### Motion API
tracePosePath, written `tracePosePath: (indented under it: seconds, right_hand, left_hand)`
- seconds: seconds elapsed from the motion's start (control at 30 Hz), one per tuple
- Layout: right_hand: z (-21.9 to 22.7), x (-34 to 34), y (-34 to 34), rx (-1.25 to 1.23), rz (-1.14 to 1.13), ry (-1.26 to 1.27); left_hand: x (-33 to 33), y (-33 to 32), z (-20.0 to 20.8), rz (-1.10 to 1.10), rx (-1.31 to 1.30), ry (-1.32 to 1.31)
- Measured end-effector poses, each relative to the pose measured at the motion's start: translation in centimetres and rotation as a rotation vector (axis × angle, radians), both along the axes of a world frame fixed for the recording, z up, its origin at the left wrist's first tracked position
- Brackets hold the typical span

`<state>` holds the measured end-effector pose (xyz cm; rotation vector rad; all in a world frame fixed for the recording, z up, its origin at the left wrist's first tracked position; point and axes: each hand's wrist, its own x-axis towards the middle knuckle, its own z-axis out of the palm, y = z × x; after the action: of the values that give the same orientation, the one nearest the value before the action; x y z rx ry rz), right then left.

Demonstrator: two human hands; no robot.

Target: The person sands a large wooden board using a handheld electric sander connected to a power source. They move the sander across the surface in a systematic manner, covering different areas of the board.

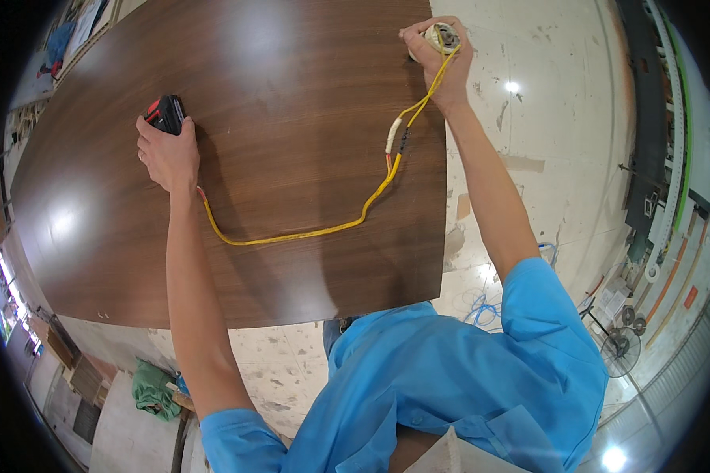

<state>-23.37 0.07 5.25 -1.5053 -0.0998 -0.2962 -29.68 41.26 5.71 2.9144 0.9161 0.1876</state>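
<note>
My left hand (pixel 170 156) is closed around a black and red block (pixel 166 115), shaped like a power-tool battery pack, on the left part of the brown wood-grain tabletop (pixel 292 165). At the table's far right edge, my right hand (pixel 448 75) grips a round off-white lamp holder (pixel 448 36). Two yellow wires come out of its face. They join a yellow cable (pixel 292 236) through a white sleeve (pixel 393 135) and a black taped joint (pixel 404 140). The cable curves across the table toward my left wrist, where its reddish end is partly hidden.
Pale, stained floor tiles (pixel 521 197) lie beyond the table's right edge. Blue cord (pixel 483 309) is tangled on the floor there, near a standing fan (pixel 621 351). A green sack (pixel 155 390) sits at the lower left.
</note>
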Motion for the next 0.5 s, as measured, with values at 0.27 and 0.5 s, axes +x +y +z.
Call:
tracePosePath:
  seconds: [0.27, 0.5]
  right_hand:
    - [0.0, 1.5, -1.2, -0.131, 0.005, -0.087]
    - [-1.6, 4.1, -0.1, -0.011, 0.007, -0.017]
  left_hand:
    - [0.5, 0.4, -0.5, 0.014, -0.041, 0.019]
    - [0.4, -0.5, -0.3, 0.009, 0.005, 0.000]
